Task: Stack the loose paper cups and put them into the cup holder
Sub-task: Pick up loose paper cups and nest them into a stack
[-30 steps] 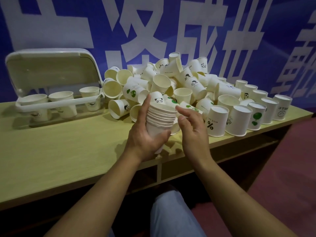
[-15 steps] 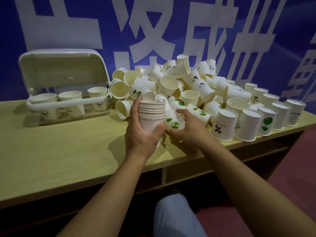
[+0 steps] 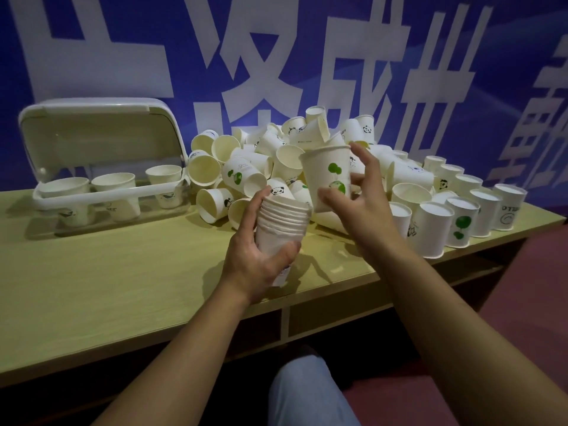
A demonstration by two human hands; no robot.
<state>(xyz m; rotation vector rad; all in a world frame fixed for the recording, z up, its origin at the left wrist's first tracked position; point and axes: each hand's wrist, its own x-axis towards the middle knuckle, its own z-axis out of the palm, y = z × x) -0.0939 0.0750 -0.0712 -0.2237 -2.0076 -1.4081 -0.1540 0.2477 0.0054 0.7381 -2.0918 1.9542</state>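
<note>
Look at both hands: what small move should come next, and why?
Probably the right hand should lower its green-printed cup into the stack that the left hand grips. The cup is upright, mouth up, just above and right of the stack's open top, so it looks ready to nest.

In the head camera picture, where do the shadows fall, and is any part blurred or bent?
Head view: the left hand with its cup stack casts a shadow on the table; the right hand is slightly motion-blurred; wide-angle bending curves the table edge; corners are dim.
</note>
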